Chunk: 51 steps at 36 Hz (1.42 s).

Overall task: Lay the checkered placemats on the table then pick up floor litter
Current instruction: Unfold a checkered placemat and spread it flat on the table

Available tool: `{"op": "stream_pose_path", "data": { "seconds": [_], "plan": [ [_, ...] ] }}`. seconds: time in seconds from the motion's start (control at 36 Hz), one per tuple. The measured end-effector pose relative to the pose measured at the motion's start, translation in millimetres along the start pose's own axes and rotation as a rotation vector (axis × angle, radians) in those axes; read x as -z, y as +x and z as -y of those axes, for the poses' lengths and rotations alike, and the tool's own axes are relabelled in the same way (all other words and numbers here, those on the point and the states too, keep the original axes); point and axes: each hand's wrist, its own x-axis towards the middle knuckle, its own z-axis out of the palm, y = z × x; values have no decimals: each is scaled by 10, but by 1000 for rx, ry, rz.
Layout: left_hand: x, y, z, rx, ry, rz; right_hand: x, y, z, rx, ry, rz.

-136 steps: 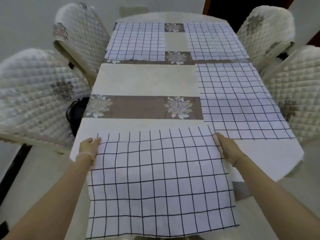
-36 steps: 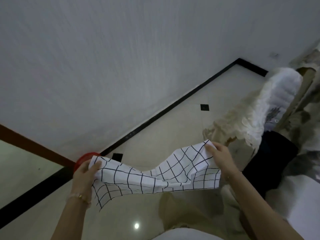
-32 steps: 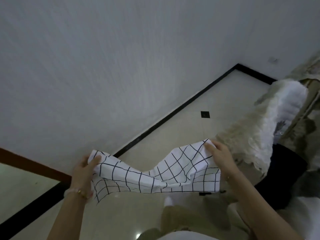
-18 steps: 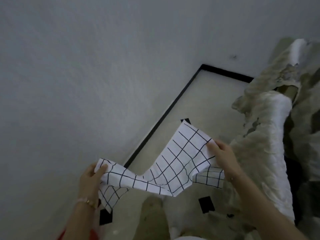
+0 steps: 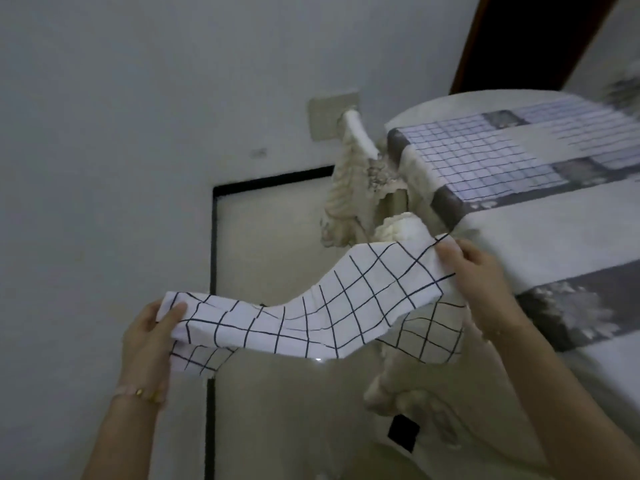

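The view has swung round since half a second ago: the table [image 5: 540,233] now fills the right side, and the held placemat [image 5: 332,306] is up level with the table's left edge instead of low over the floor [image 5: 277,237].

The left hand [image 5: 149,337] pinches the placemat's left end, thumb on top and fingers curled underneath. The right hand [image 5: 474,271] grips the right end, with its fingers curled over the corner. That corner sits right at the table's left edge. The rest of the cloth stretches away from the table, sagging in the middle, and a folded layer hangs below.

A second placemat [image 5: 467,161] lies flat on the far left part of the table. A third placemat [image 5: 588,123] lies farther along the table, blurred. A quilted chair [image 5: 349,188] stands against the table's left side, beyond the held cloth. A bracelet [image 5: 138,393] circles the left wrist.
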Motion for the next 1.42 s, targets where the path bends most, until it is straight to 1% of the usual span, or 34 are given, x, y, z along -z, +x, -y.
{"op": "stream_pose_path", "data": {
  "seconds": [0.08,0.17,0.25,0.33,0.39,0.47,0.58,0.64,0.75,0.89,1.08,1.28,1.42],
  "plan": [
    [-440,413,-260,-53,-9,117,390,118,66,16,20,-191],
    [-962,739,-479,-96,-14,252,776,218,31,39,34,-349],
    [-1536,952,-582,-111,-12,356,1117,285,-125,19,55,-472],
    [-2146,1032,-645,-83,30,447,1429,288,-349,-7,52,-579],
    [-2531,1050,-703,-108,52,526,1633,265,-492,-29,38,-648],
    [-3063,1026,-819,-177,108,640,1946,255,-708,-69,24,-712],
    [-3698,1029,-920,-192,124,782,2283,250,-961,-95,27,-792],
    [-4017,1008,-944,-184,150,833,2405,201,-1055,-104,21,-842],
    [-4658,906,-954,-273,228,925,2652,37,-1216,-153,42,-946],
    [-5517,768,-892,-272,344,1056,2877,-73,-1415,-222,-1,-1100],
    [-6570,617,-584,-213,424,1220,3211,8,-1790,-340,-54,-1217],
    [-7509,557,-229,-194,572,1330,3523,249,-2095,-477,-19,-1342],
    [-8006,537,11,-167,666,1320,3721,488,-2330,-596,74,-1381]
  ]
}}
